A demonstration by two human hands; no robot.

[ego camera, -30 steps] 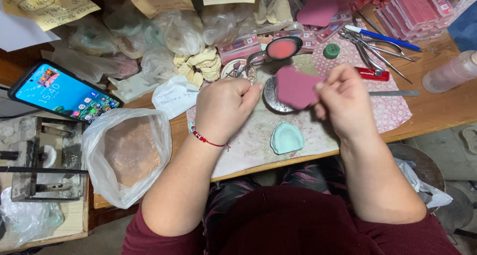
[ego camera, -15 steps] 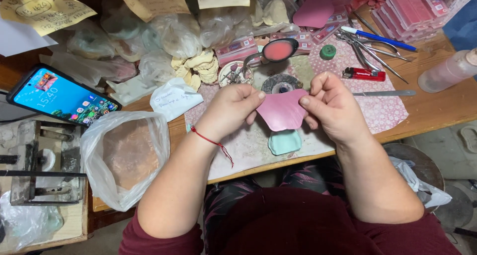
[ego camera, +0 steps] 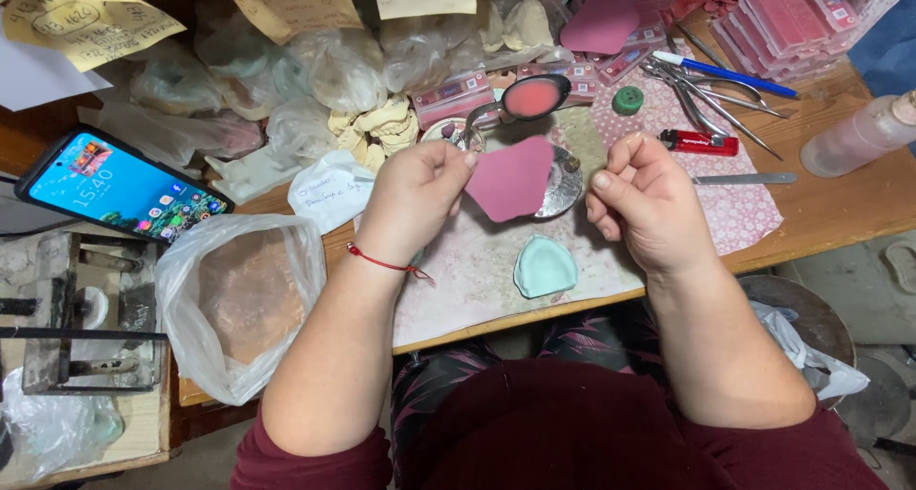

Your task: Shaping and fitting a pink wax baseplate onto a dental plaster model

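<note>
- Now the left hand (ego camera: pixel 412 196) pinches a pink wax sheet (ego camera: pixel 513 177) by its left edge, above the bench.
- Sheet's pointed end aims down-left; its long axis runs diagonally.
- Right hand (ego camera: pixel 647 204), fingers curled together, holds nothing, just right of it.
- Pale green dental cast (ego camera: pixel 545 266) lies below the grip.

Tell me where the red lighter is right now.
In the head view, the red lighter lies on the patterned cloth, beyond the right hand, between the metal pliers and a flat metal spatula.
</note>
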